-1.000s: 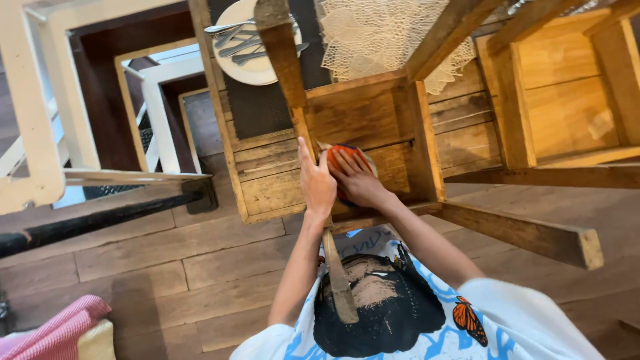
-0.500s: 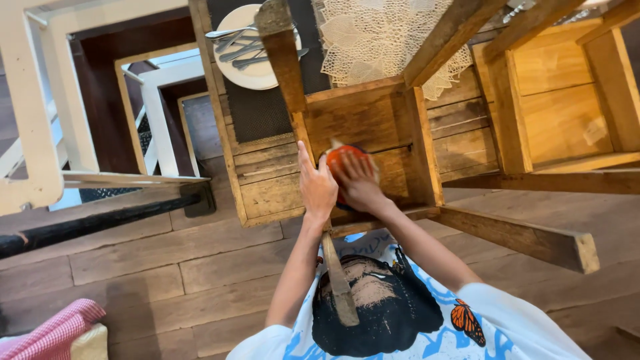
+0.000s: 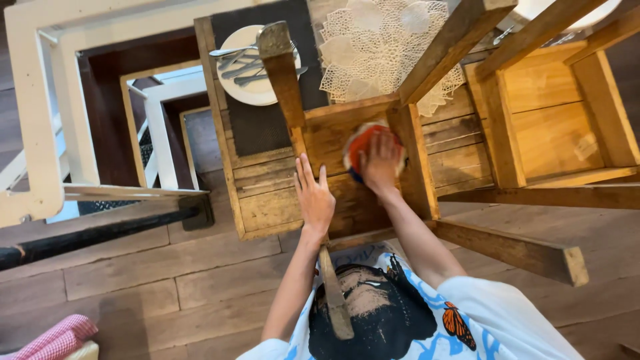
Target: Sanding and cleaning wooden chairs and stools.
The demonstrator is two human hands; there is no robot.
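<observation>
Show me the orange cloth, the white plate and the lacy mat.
orange cloth [image 3: 363, 143], head view, its orange left part beside the right hand.
white plate [image 3: 248, 90], head view, bare lower rim.
lacy mat [image 3: 380, 47], head view, middle.

The right hand [image 3: 381, 162] lies over most of the orange cloth [image 3: 363, 143], so only its rim shows, along with a bit of blue beneath that I can't make out. The chair leg [image 3: 283, 73] crosses the white plate [image 3: 250, 67] and hides part of the cutlery [image 3: 247, 63] on it. A second plate [image 3: 567, 10] at the top right is cut off by the edge. The red checked fabric [image 3: 57, 337] runs out of view at the bottom left. The person's shoulders are cut off below.
</observation>
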